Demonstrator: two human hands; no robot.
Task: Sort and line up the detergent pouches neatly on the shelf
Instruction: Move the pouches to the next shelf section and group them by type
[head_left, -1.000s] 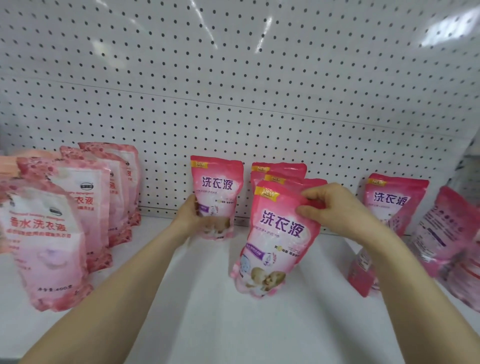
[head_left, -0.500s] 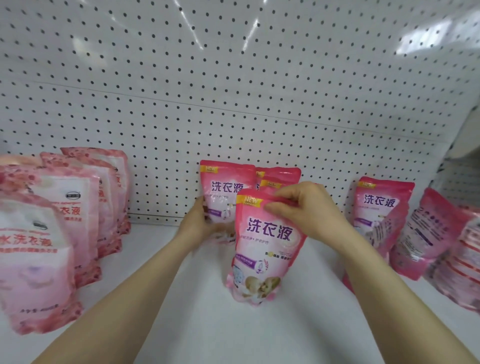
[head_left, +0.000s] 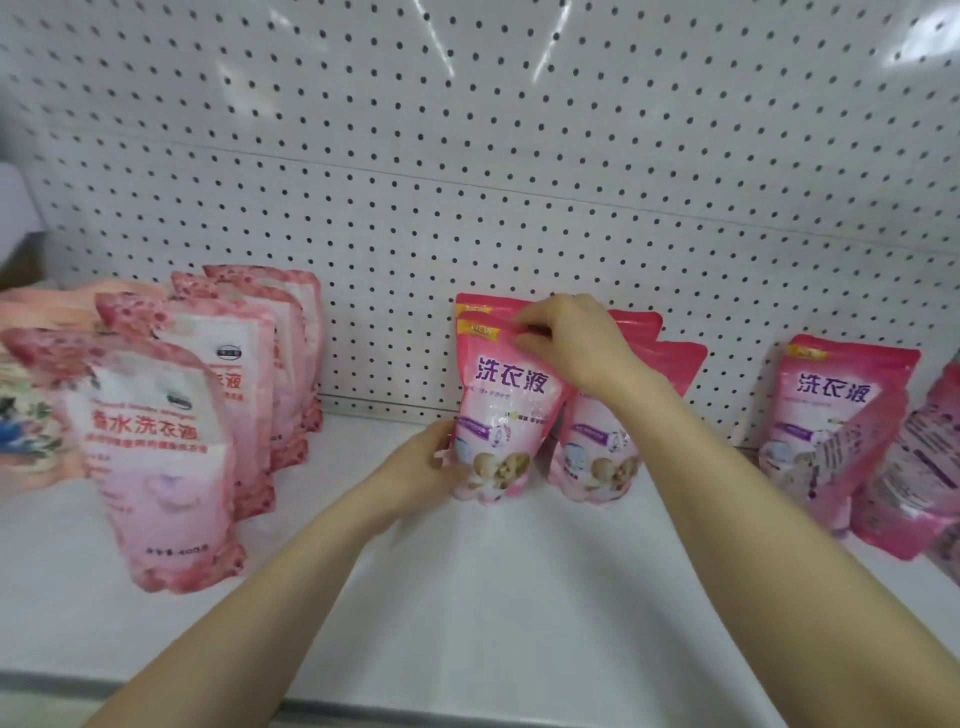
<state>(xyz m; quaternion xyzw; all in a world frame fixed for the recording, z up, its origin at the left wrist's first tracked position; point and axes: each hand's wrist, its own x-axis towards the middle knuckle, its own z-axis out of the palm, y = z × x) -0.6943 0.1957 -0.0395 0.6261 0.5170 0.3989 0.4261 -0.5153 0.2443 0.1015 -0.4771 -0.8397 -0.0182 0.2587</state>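
Two hands had the pouch (head_left: 506, 410) — right hand (head_left: 566, 343) pinching its top edge, left hand (head_left: 421, 467) curled round its base — upright at the middle of the shelf (head_left: 467, 597), just before its twin (head_left: 478, 304).

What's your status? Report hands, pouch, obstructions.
Right hand pinches top of front pink detergent pouch. Left hand grips its base. Pouch upright before rear pouch. Neighbour pouches close on right.
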